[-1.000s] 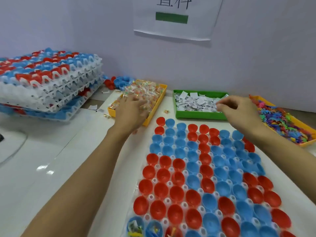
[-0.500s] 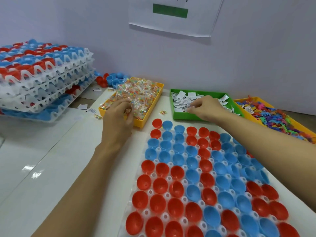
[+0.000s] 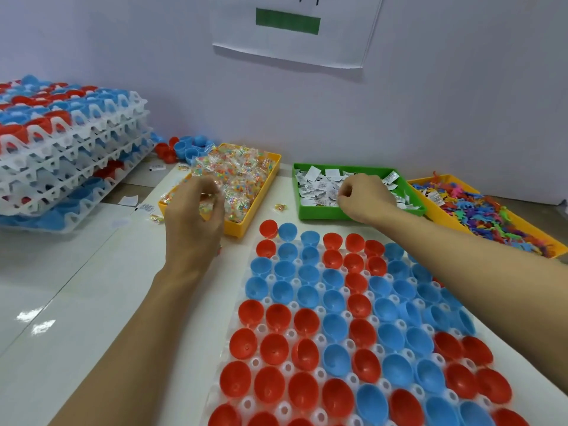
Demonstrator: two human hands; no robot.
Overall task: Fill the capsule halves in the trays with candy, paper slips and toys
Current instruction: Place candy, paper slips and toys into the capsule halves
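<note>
The left hand (image 3: 196, 222) hangs over the near end of the yellow candy tray (image 3: 264, 187), fingers curled together and pinching what looks like a wrapped candy (image 3: 206, 207), though motion blur makes the grip hard to read. The right hand (image 3: 364, 196) reaches into the green tray (image 3: 319, 212) beside it, fingertips (image 3: 342, 192) closed in a pinch among the paper slips (image 3: 319, 182); whether a slip is actually caught I cannot tell. Further right, toward the tabletop's right edge, a second yellow tray holds the coloured toys (image 3: 479, 210). In front of all three trays lies the clear capsule tray (image 3: 255, 361), its red and blue capsule halves (image 3: 335, 327) sitting open side up, and every half in view looks empty. At the tabletop's left edge, filled trays (image 3: 67, 142) are stacked. By my reading, the picking step is under way: candy and slip taken together. Next, both hands need to come back over the near halves and drop one piece in each.
</note>
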